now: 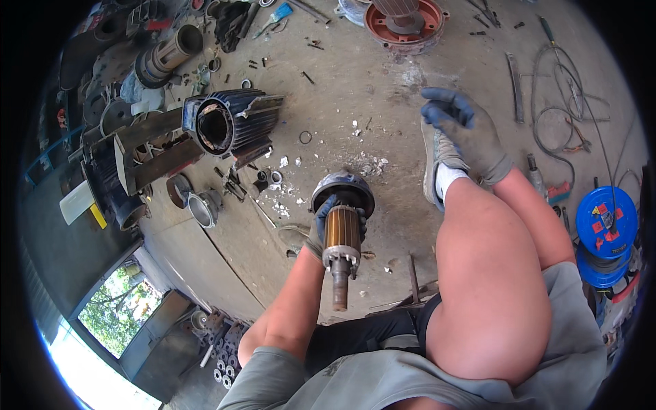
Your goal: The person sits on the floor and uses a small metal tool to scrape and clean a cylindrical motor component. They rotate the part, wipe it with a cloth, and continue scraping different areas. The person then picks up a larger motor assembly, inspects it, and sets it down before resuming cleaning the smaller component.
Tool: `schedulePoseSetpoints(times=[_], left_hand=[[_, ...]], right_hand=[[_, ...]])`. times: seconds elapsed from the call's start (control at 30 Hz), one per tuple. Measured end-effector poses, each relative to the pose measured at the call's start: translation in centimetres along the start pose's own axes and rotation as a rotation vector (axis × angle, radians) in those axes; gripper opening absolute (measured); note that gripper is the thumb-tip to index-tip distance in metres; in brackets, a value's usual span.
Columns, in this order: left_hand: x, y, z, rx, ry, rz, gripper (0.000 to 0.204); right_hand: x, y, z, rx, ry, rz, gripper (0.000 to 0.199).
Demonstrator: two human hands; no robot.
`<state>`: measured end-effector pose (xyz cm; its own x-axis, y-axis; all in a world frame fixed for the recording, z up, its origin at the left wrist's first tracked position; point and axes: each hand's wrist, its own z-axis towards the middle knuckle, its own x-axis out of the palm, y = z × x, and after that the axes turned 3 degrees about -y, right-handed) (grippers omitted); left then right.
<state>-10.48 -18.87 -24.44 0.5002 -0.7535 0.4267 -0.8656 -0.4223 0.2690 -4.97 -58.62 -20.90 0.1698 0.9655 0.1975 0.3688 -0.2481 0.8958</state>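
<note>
Okay, main risk is a dropped or knocked rotor. Rotor (pixel 342 229) is at frame centre, bare shaft end (pixel 339 287) pointing down the frame, dark end cover (pixel 342 179) at its upper end. Left hand (pixel 320 229) is gloved and wrapped around that upper end, fingers between core and cover. Right hand (pixel 471 133), upper right of centre, has curled fingers and nothing visible in its grasp; can't tell if it touches the right shoe (pixel 437 157).

So one hand steadies it all. If the glove slips, likely on grease or dust, the rotor could tip, ding the shaft or land on the left shoe (pixel 294 236). Fingers look like the pinch point if the cover shifts toward the core.

Second: grit. Pale flakes (pixel 372 165) lie on the floor just right of the cover, more to its left. Could foul a bearing if they get in. Finned housing (pixel 236 126), left of centre, lies open-bored near that debris, same exposure. Loose ring (pixel 305 137), upper centre, is easily kicked away.
</note>
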Motion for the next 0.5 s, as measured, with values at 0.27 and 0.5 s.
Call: schedulePoseSetpoints(times=[0.27, 0.5], left_hand=[[-0.1, -3.3, -0.8, 0.108, -0.015, 0.048, 0.077], [1.3, -3.7, -9.7, 0.513, -0.711, 0.887, 0.078]], right_hand=[[16.0, 4.5, -1.8, -0.825, 1.01, -0.469, 0.095], [24.3, 4.2, -0.9, -0.57, 1.083, -0.719, 0.041]])
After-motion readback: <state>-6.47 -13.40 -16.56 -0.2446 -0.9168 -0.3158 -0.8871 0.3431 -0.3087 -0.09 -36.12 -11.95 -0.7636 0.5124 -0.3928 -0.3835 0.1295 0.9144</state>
